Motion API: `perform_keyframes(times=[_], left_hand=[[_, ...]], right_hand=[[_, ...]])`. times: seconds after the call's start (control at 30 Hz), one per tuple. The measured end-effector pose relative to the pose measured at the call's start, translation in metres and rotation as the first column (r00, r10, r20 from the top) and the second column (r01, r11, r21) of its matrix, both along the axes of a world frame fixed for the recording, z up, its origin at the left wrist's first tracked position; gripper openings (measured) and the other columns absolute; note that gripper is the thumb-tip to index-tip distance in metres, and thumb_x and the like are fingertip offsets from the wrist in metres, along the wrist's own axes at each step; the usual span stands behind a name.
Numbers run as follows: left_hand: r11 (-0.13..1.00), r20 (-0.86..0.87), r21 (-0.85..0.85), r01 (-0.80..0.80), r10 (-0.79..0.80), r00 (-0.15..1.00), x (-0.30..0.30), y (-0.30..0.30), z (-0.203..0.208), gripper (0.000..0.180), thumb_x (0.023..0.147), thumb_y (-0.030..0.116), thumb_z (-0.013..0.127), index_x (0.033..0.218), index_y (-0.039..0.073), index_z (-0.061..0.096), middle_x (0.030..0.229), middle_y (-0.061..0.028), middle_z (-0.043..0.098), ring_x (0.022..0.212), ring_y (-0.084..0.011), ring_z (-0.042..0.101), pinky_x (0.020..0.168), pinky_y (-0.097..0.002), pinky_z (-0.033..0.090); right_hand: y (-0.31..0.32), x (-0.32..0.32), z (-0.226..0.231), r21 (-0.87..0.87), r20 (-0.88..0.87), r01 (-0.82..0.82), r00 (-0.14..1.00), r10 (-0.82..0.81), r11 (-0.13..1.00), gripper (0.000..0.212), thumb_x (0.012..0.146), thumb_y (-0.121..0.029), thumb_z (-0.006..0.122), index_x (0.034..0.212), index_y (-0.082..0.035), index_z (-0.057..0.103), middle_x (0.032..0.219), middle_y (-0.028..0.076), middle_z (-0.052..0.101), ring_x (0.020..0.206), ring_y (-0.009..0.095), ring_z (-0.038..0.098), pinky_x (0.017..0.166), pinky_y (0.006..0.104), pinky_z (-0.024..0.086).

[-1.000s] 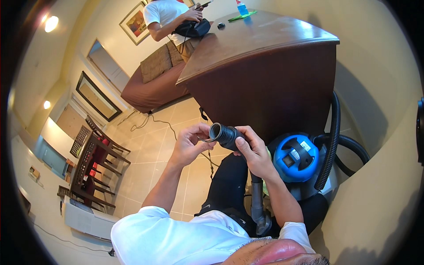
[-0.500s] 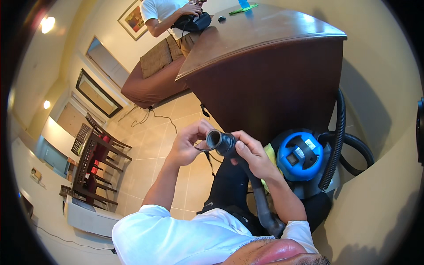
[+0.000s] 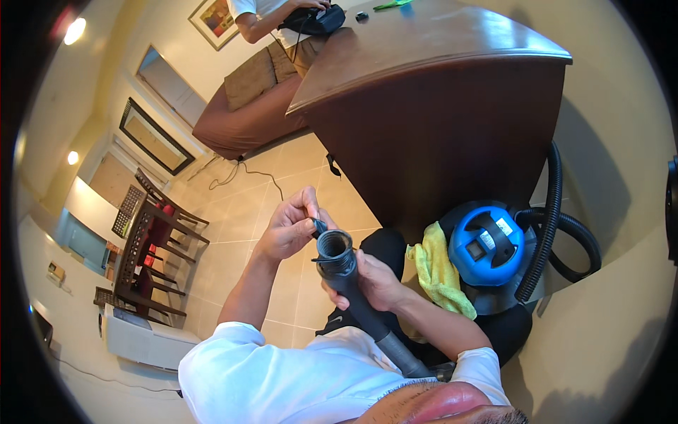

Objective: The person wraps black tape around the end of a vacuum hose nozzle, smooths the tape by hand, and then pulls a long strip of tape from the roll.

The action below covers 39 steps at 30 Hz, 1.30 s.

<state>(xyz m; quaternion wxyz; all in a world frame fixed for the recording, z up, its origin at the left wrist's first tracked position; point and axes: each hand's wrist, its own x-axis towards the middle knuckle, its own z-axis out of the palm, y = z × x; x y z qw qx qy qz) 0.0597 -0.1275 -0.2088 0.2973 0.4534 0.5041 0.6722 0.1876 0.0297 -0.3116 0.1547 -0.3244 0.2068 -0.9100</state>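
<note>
My right hand (image 3: pixel 374 284) is wrapped around a dark grey vacuum hose end (image 3: pixel 342 275), held in front of my chest. Its open threaded mouth tilts up toward me, and the rest of the tube runs down past my lap. Between thumb and fingertips my left hand (image 3: pixel 291 227) pinches a thin dark strip (image 3: pixel 320 227) at the mouth's far rim. A thin dark band loops around the collar below the mouth; whether it joins the strip, I cannot tell. Right of my hands stands a blue-topped vacuum cleaner (image 3: pixel 487 247), with a yellow cloth (image 3: pixel 439 272) hanging beside it.
A black ribbed hose (image 3: pixel 551 212) curves up beside the vacuum, near the wall. Ahead is a large dark wooden counter (image 3: pixel 431 127). Behind it, a person (image 3: pixel 261 25) handles a black bag (image 3: pixel 314 21). A covered sofa (image 3: pixel 247 120), a cord on the tiles and dining chairs (image 3: pixel 169 205) are further left.
The hose end has come down and slightly left, its mouth turned more upward. My left hand now pinches the strip at the rim. More of the yellow cloth shows.
</note>
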Motion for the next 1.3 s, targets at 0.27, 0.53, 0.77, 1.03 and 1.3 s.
perform_keyframes(times=[0.27,0.53,0.77,1.03,1.3], left_hand=[[0.974,-0.142,-0.212,0.083,-0.115,0.983,-0.013,-0.001,0.020,0.023,0.102,0.019,0.067,0.103,0.007,0.048,0.095,-0.0241,0.074,0.088,-0.0365,0.075,0.083,-0.0463,0.061],[0.975,0.001,0.049,-0.219,0.219,0.976,0.024,0.024,-0.009,0.025,0.105,0.024,0.061,0.108,0.012,0.040,0.075,-0.0175,0.066,0.073,-0.0308,0.069,0.069,-0.0368,0.058],[0.718,0.179,0.118,-0.685,0.664,0.726,0.028,0.044,-0.024,0.013,0.106,0.017,0.059,0.113,0.011,0.050,0.081,-0.0070,0.065,0.072,-0.0148,0.067,0.063,-0.0277,0.057],[0.549,-0.034,0.233,-0.803,0.829,0.558,0.032,0.063,-0.003,0.005,0.107,0.008,0.056,0.107,0.004,0.053,0.091,-0.0097,0.070,0.083,-0.0110,0.067,0.077,-0.0236,0.055],[0.682,-0.320,-0.014,-0.732,0.690,0.649,0.037,0.062,0.017,0.011,0.103,0.015,0.062,0.108,0.006,0.057,0.094,-0.0056,0.071,0.087,-0.0120,0.070,0.065,-0.0245,0.058]], right_hand=[[-0.003,0.001,-0.005,0.186,0.004,0.027,1.000,-0.028,0.982,0.062,0.111,-0.056,0.031,0.124,0.000,0.056,0.095,0.010,0.065,0.077,0.015,0.064,0.078,0.0311,0.056],[-0.007,-0.003,-0.001,0.208,0.081,0.037,0.995,-0.055,0.978,0.075,0.111,-0.058,0.018,0.117,0.002,0.062,0.092,0.009,0.066,0.084,0.017,0.065,0.089,0.0335,0.053],[0.030,0.014,0.033,0.606,-0.498,0.792,0.456,-0.737,0.080,0.060,0.100,-0.038,0.064,0.139,0.005,0.050,0.128,0.024,0.057,0.124,0.038,0.056,0.104,0.0446,0.045],[-0.002,0.023,0.025,0.492,-0.630,0.870,0.348,-0.694,-0.011,0.076,0.095,-0.033,0.070,0.147,0.010,0.035,0.129,0.032,0.054,0.123,0.044,0.054,0.104,0.0502,0.044],[-0.011,0.012,0.010,0.573,-0.275,0.791,0.434,-0.858,0.216,0.034,0.100,-0.022,0.064,0.115,0.003,0.048,0.075,0.020,0.062,0.065,0.036,0.064,0.060,0.0427,0.048]])
